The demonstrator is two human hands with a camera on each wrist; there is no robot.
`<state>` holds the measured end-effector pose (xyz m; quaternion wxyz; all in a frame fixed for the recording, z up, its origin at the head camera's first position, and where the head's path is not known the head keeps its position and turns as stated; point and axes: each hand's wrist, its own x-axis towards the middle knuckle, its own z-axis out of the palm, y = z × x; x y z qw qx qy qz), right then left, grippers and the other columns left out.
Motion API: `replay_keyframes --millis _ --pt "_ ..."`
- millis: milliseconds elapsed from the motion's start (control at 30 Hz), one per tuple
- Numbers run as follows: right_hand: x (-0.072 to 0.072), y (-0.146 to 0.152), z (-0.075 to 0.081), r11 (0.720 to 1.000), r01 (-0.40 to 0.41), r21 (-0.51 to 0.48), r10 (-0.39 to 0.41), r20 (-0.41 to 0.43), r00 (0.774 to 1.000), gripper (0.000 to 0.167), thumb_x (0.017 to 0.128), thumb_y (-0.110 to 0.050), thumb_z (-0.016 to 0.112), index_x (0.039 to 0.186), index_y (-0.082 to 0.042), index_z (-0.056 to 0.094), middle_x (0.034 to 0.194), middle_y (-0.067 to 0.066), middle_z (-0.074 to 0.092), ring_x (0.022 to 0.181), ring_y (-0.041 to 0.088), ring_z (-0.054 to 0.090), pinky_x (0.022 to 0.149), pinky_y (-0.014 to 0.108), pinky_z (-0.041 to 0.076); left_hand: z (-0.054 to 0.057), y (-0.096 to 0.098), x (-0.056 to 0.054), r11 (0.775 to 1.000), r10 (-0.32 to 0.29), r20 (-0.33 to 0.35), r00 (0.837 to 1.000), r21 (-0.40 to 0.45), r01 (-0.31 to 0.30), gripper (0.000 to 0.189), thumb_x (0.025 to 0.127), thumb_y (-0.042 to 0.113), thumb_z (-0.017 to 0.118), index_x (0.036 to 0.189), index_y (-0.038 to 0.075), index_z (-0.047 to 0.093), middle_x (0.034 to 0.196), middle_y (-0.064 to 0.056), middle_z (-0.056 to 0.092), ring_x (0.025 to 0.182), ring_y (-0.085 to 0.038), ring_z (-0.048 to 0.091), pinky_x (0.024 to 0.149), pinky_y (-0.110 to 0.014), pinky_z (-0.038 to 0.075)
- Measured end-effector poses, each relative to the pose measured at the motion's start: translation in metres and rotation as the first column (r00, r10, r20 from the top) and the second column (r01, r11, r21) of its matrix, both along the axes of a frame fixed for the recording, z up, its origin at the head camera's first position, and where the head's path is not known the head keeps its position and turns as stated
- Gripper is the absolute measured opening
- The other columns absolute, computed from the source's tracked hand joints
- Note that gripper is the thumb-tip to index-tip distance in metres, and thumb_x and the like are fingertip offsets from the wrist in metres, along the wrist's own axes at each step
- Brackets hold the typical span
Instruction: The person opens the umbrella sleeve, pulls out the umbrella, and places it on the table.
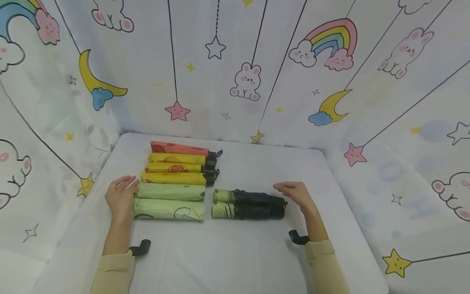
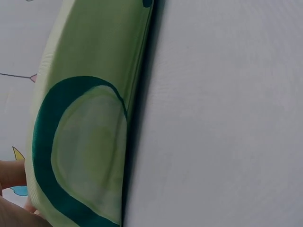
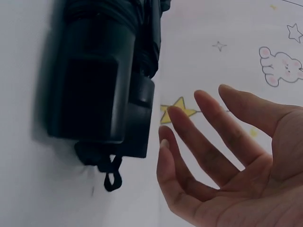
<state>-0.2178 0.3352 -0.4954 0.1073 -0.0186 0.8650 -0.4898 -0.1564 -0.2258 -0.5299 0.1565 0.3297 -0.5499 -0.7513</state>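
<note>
Two light green umbrella sleeves with dark green ring prints lie side by side, front left. My left hand rests at their left ends, fingers extended and loosely bent; in the left wrist view its fingers show partly behind a green sleeve. To the right lie two folded umbrellas, green at one end and black toward the handle. Beyond their handle ends, my right hand hovers with fingers loosely curved and nothing in them. In the right wrist view it is apart from the black handle and its strap loop.
Behind the green sleeves lie several yellow umbrellas with fruit prints and black handles, and a coral-red one farthest back. A white table carries everything. Printed fabric walls close in the back and sides.
</note>
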Motion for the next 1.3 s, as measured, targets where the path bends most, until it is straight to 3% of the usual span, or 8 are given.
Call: replay_keyframes --millis 167,333,533,967,1300 --pt "-0.001 -0.007 0.006 1.000 -0.009 0.005 0.009 -0.029 1.000 0.037 0.101 -0.033 0.072 0.124 -0.005 0.076 0.125 0.012 0.074 0.125 0.034 0.065 0.113 0.057 0.046 0.002 0.000 -0.002 1.000 0.008 -0.003 1.000 0.004 -0.008 0.049 0.093 -0.013 0.066 0.138 0.007 0.059 0.140 -0.013 0.066 0.114 -0.015 0.072 0.082 -0.014 0.058" --pt "-0.005 -0.023 0.007 0.999 -0.030 -0.034 0.029 -0.029 0.999 0.036 0.100 -0.034 0.073 0.123 -0.006 0.076 0.121 0.010 0.076 0.120 0.029 0.069 0.111 0.052 0.049 0.007 -0.003 -0.002 0.999 0.021 -0.013 1.000 0.024 -0.021 0.047 0.095 -0.011 0.066 0.137 0.007 0.059 0.137 -0.012 0.067 0.114 -0.016 0.072 0.082 -0.014 0.058" --pt "-0.011 -0.044 0.010 0.991 -0.069 -0.115 0.065 -0.041 0.997 0.035 0.100 -0.027 0.073 0.122 0.000 0.074 0.120 0.016 0.075 0.115 0.031 0.072 0.103 0.043 0.057 0.013 -0.005 -0.002 0.999 -0.006 -0.030 1.000 0.038 0.007 0.044 0.097 -0.005 0.066 0.139 0.007 0.057 0.141 -0.013 0.063 0.119 -0.019 0.069 0.086 -0.015 0.058" --pt "-0.021 -0.082 0.019 0.976 -0.086 -0.199 0.089 0.004 0.996 0.037 0.099 -0.025 0.075 0.123 0.003 0.072 0.121 0.019 0.074 0.114 0.033 0.072 0.099 0.042 0.059 0.027 -0.005 -0.010 0.996 -0.043 -0.040 0.998 0.076 0.046 0.046 0.098 -0.005 0.065 0.142 0.008 0.055 0.144 -0.011 0.061 0.121 -0.018 0.067 0.094 -0.018 0.056" --pt "-0.036 -0.111 0.021 0.978 -0.099 -0.182 0.104 0.017 0.994 0.033 0.101 -0.024 0.073 0.121 0.001 0.074 0.118 0.017 0.075 0.108 0.029 0.075 0.093 0.039 0.062 0.031 -0.003 -0.018 0.996 -0.058 -0.054 0.997 0.059 0.061 0.043 0.097 -0.005 0.066 0.138 0.008 0.058 0.141 -0.012 0.064 0.110 -0.013 0.069 0.086 -0.013 0.056"
